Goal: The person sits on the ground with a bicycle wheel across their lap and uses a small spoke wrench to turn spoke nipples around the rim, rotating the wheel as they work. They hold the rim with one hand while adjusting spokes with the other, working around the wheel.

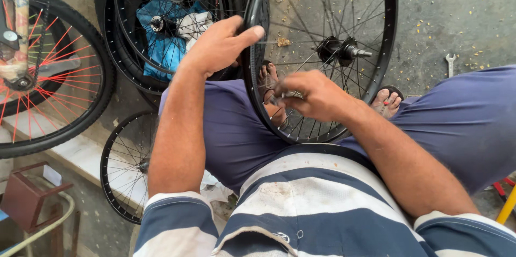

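A: Going left to right, what do we see?

B: Far left, a tyred bicycle wheel with orange spokes (51, 69). Then our left hand (217, 47), arm reaching forward, thumb pressed along the black metal bicycle rim with thin steel spokes (322, 47), which stands upright between our knees.

A: And the right?

B: Our right hand (312, 95), wrist bent inward, is closed, pinching a small silvery tool (287, 95) among the lower spokes. We judge that we are adjusting spokes; next likely calls for turning the rim. A silver spanner (450, 64) lies on the concrete, far right.
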`<state>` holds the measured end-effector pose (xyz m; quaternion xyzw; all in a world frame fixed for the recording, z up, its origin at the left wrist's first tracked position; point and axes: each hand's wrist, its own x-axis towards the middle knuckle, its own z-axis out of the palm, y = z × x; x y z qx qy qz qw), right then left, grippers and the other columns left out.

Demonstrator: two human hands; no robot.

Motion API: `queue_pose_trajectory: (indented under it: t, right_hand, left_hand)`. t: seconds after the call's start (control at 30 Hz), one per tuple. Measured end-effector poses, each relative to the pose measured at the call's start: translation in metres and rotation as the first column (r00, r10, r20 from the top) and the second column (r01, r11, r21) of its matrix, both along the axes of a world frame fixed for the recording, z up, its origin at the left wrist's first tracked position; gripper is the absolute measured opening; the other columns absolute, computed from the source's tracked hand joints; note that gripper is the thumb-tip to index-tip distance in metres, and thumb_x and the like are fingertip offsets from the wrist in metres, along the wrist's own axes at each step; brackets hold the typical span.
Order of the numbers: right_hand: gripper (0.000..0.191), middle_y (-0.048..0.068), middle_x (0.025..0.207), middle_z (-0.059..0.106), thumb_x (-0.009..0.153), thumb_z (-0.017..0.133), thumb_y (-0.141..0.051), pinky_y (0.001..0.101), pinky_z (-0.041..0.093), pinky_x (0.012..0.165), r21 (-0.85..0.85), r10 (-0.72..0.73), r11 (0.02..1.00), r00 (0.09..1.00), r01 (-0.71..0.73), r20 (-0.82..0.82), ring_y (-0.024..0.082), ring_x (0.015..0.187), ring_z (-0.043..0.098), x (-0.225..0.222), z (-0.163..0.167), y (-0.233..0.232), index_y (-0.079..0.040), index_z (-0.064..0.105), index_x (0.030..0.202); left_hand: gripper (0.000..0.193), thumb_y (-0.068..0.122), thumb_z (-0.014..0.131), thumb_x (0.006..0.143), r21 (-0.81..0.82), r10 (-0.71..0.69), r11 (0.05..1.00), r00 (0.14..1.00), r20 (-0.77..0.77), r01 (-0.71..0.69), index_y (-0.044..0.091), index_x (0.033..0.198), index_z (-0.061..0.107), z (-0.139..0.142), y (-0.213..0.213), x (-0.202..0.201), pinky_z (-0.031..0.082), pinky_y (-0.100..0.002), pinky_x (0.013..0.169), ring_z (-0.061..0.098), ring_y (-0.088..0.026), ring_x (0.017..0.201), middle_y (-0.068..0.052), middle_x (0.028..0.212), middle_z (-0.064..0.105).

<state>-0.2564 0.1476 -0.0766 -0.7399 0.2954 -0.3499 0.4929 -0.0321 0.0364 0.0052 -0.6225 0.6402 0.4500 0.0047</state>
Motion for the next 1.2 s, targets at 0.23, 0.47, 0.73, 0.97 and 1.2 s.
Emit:
queue_pose_trajectory:
  t: [0.23,0.47,0.73,0.97,1.2]
  right_hand:
    - [0.015,0.010,0.100,0.078,0.090,0.077,-0.011,0.0328,0.059,0.080,0.263,-0.183,0.955,0.969,0.136,0.165,0.021,0.092,0.074,0.030,-0.012,-0.005,-0.003,0.073,0.102]
    - [0.014,0.005,0.104,0.076,0.088,0.079,-0.005,0.0292,0.058,0.088,0.525,-0.183,0.851,0.953,0.031,0.242,0.011,0.095,0.071,0.031,-0.032,-0.004,-0.001,0.075,0.100]
    - [0.037,0.005,0.102,0.078,0.078,0.081,-0.003,0.0312,0.058,0.091,0.587,-0.071,0.810,0.992,-0.001,0.100,0.015,0.097,0.074,0.030,-0.027,-0.023,-0.003,0.071,0.114]
    - [0.035,0.015,0.103,0.077,0.082,0.077,-0.016,0.0424,0.057,0.091,0.127,-0.112,0.972,0.865,0.197,-0.489,0.032,0.101,0.073,0.048,-0.007,-0.016,-0.011,0.075,0.117]
    - [0.042,0.013,0.106,0.076,0.079,0.077,-0.018,0.0392,0.059,0.089,0.549,-0.086,0.836,0.986,-0.006,0.142,0.031,0.100,0.074,0.045,-0.011,-0.012,-0.003,0.067,0.117]
  left_hand:
    - [0.059,0.059,0.058,0.098,-0.015,-0.007,1.000,1.000,0.025,0.008,0.002,0.088,0.069,-0.001,0.001,-0.002,0.054,-0.034,0.062,0.068,-0.017,0.068,-0.006,0.074,0.069]
    - [0.061,0.060,0.056,0.094,0.021,0.043,0.999,0.999,-0.021,-0.043,0.002,0.089,0.070,0.005,-0.002,-0.008,0.056,-0.033,0.060,0.070,-0.016,0.064,-0.005,0.073,0.071]
    - [0.072,0.068,0.048,0.095,-0.001,0.073,0.997,0.989,0.131,-0.073,0.001,0.081,0.069,-0.002,-0.007,-0.006,0.053,-0.037,0.059,0.067,-0.020,0.060,-0.010,0.065,0.066]
    - [0.070,0.067,0.050,0.094,-0.015,0.047,0.999,0.995,0.085,-0.046,0.000,0.081,0.068,-0.001,-0.005,-0.007,0.054,-0.037,0.059,0.068,-0.019,0.058,-0.009,0.066,0.067]
    - [0.066,0.065,0.053,0.096,-0.006,0.053,0.999,0.998,0.036,-0.052,0.001,0.080,0.066,0.002,-0.003,-0.009,0.054,-0.035,0.058,0.067,-0.016,0.059,-0.006,0.067,0.066]
